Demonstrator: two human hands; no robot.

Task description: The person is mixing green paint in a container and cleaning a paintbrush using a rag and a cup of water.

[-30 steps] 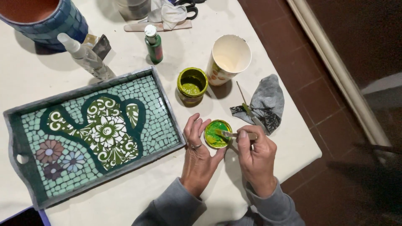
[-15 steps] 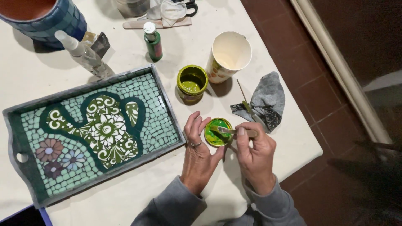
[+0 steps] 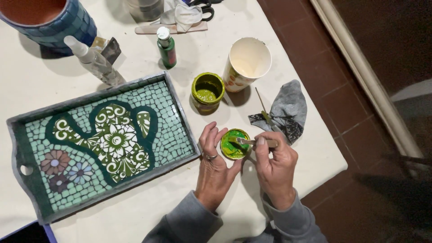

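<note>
A small round lid (image 3: pixel 234 144) with bright green paint rests on the white table. My left hand (image 3: pixel 214 166) cups its left side, a ring on one finger. My right hand (image 3: pixel 275 164) grips a small flat stirring tool (image 3: pixel 252 141) whose tip sits in the paint. Just behind stands an open jar of olive-green paint (image 3: pixel 207 91). To the left lies a grey mosaic tray (image 3: pixel 28 116) with a green cactus and flower pattern.
A paper cup (image 3: pixel 246 64) stands behind the jar, with a grey rag (image 3: pixel 288 108) and thin brush (image 3: pixel 262 107) to its right. A green bottle (image 3: pixel 167 47), a clear spray bottle (image 3: pixel 94 60) and a blue mosaic pot (image 3: pixel 67 28) stand farther back. The table edge runs at right, above a tiled floor.
The tool's tip has shifted slightly inside the lid of paint; both hands stay in about the same place.
</note>
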